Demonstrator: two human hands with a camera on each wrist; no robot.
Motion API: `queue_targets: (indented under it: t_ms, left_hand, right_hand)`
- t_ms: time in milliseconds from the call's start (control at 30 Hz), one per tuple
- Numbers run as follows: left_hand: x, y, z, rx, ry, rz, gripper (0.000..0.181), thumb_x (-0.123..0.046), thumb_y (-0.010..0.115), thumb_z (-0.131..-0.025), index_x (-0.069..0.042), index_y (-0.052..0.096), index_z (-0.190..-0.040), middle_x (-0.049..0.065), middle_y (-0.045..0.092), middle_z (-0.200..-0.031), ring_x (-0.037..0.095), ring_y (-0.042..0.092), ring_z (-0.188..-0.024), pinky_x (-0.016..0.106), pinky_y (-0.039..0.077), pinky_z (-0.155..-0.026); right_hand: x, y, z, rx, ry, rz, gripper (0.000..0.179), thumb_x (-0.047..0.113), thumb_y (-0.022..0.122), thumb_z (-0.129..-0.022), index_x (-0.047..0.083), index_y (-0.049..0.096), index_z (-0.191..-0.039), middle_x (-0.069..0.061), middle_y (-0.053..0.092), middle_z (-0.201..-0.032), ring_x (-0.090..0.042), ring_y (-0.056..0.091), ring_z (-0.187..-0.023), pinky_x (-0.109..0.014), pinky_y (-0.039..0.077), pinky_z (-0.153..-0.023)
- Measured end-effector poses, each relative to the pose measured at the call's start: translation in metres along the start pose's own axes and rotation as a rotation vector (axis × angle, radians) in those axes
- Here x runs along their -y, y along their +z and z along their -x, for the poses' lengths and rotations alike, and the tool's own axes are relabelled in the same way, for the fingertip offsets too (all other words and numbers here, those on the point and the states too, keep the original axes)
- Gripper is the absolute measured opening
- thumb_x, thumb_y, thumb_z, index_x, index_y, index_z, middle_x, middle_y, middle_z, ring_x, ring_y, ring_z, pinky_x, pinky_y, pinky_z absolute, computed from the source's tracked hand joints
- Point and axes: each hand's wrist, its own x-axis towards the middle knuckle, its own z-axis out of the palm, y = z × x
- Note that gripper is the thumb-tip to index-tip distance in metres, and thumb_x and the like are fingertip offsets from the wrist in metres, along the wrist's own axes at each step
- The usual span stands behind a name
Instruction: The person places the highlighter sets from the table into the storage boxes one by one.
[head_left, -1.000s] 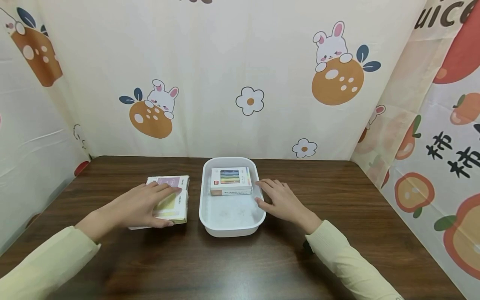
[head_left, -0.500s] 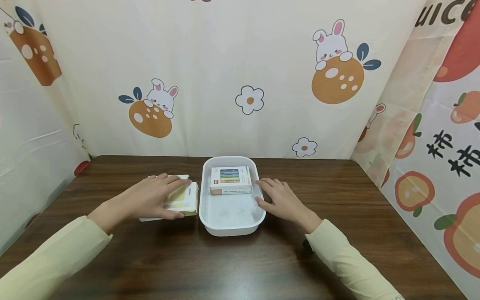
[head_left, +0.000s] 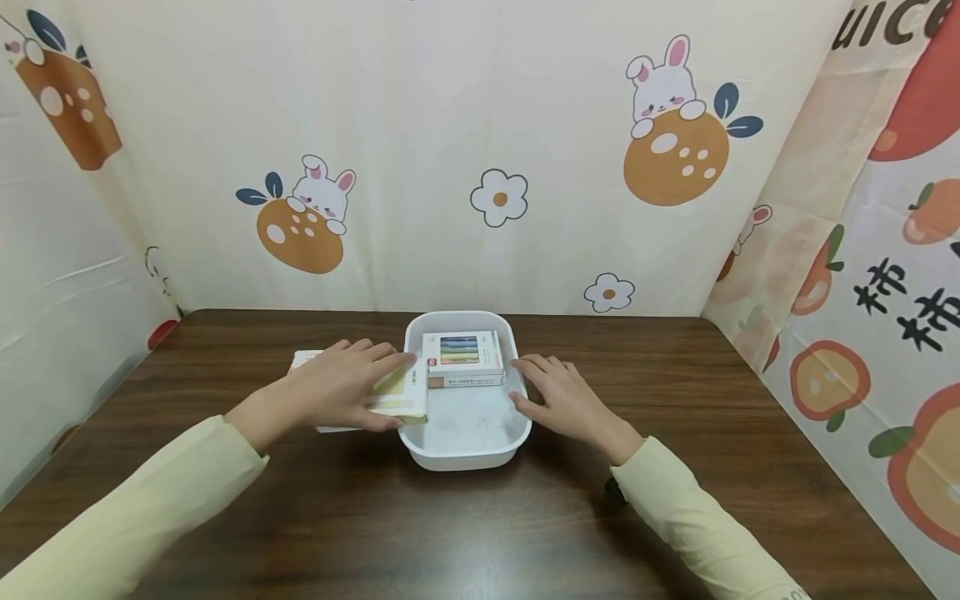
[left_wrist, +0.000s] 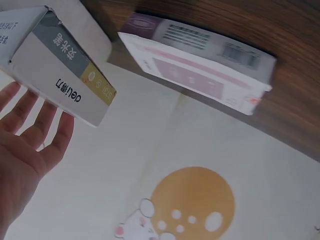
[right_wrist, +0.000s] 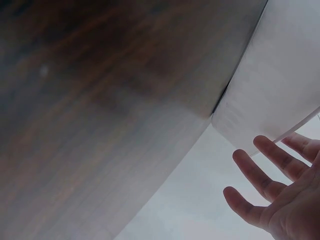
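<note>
My left hand (head_left: 337, 387) grips a white and yellow highlighter box (head_left: 408, 392) from above, thumb on the near side and fingers over the far side. That box is over the left rim of a white plastic tray (head_left: 465, 429). In the left wrist view the highlighter box (left_wrist: 75, 72) shows its printed end, raised and tilted. Inside the tray, toward the back, lies a white box with a window of coloured sticks (head_left: 463, 358). My right hand (head_left: 566, 404) rests at the tray's right rim, fingers loosely spread; the right wrist view shows this hand (right_wrist: 285, 185) beside the tray wall (right_wrist: 272, 65).
A white and purple box (left_wrist: 200, 70) lies on the table to the left, mostly hidden beneath my left hand in the head view. The brown wooden table (head_left: 480, 533) ends at a printed curtain (head_left: 420, 250) behind, with more printed cloth (head_left: 862, 333) on the right.
My left hand has lifted the highlighter box off the white and purple box and carried it right, over the tray's left rim. The right hand has stayed in place.
</note>
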Motion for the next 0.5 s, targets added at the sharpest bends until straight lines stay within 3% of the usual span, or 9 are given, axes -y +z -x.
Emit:
queue_targets:
  t_ms: [500]
  left_hand:
    - [-0.024, 0.001, -0.035, 0.005, 0.044, -0.017, 0.078, -0.065, 0.058, -0.071, -0.017, 0.047, -0.131, 0.002, 0.056, -0.114, 0.021, 0.053, -0.094, 0.037, 0.041, -0.073]
  right_hand:
    - [0.001, -0.002, 0.0, -0.024, -0.024, 0.006, 0.047, 0.037, 0.055, -0.087, 0.011, 0.053, -0.125, -0.007, 0.055, -0.123, -0.026, 0.053, -0.108, -0.047, 0.041, -0.086]
